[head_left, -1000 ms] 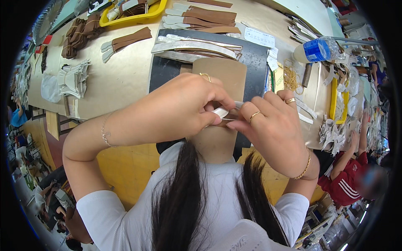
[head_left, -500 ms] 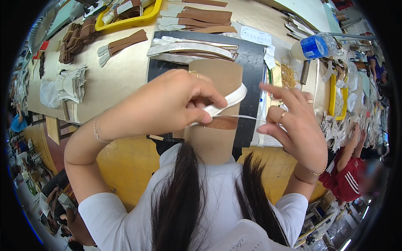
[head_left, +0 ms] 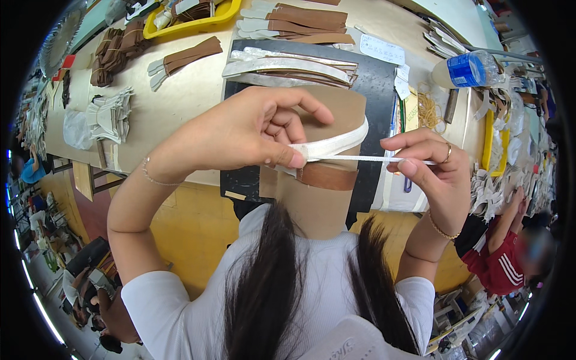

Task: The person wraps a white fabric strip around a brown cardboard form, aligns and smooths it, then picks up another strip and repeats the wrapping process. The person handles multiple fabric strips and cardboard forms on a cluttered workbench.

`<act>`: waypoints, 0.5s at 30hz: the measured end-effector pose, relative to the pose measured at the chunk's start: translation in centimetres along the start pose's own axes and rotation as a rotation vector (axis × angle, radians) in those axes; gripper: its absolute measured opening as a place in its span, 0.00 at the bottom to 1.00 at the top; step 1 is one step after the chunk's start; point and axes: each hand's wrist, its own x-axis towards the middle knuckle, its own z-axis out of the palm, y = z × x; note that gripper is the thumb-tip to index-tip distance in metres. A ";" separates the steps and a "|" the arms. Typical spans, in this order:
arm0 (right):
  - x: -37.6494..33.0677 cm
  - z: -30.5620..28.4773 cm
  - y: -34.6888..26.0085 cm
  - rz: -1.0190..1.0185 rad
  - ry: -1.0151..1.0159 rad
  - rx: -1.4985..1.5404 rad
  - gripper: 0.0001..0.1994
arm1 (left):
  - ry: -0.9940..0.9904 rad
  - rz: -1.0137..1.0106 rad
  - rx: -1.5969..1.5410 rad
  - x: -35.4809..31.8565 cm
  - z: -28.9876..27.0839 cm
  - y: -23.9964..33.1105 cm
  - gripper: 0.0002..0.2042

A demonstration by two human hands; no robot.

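Observation:
A white strap [head_left: 339, 141] curves in a loop over a tan rounded board [head_left: 327, 102]. Its near end is pinched between the thumb and curled fingers of my left hand [head_left: 255, 129], whose index finger is lifted clear. From that pinch a thin white cord [head_left: 363, 158] runs straight to the right. My right hand [head_left: 435, 159] grips the cord between thumb and fingers, beyond the board's right side. Just below the cord, a brown leather strip [head_left: 330, 178] lies across the board. What is under my left fingertips is partly hidden.
A black mat [head_left: 366, 84] lies beneath the board, with white and brown strips [head_left: 294, 66] on it. Bundled brown straps [head_left: 108, 60], a yellow tray [head_left: 198, 25] and white pieces [head_left: 111, 117] are farther left. At right stand a bottle [head_left: 465, 71] and rubber bands [head_left: 429, 108].
My right hand has closed on the cord, which now looks straighter and tauter. My left index finger has lifted off the strap. The whole scene has shifted slightly right in view.

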 end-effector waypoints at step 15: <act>1.5 2.2 3.6 0.029 0.049 0.082 0.07 | 0.052 -0.098 -0.230 -0.6 -0.8 -2.4 0.26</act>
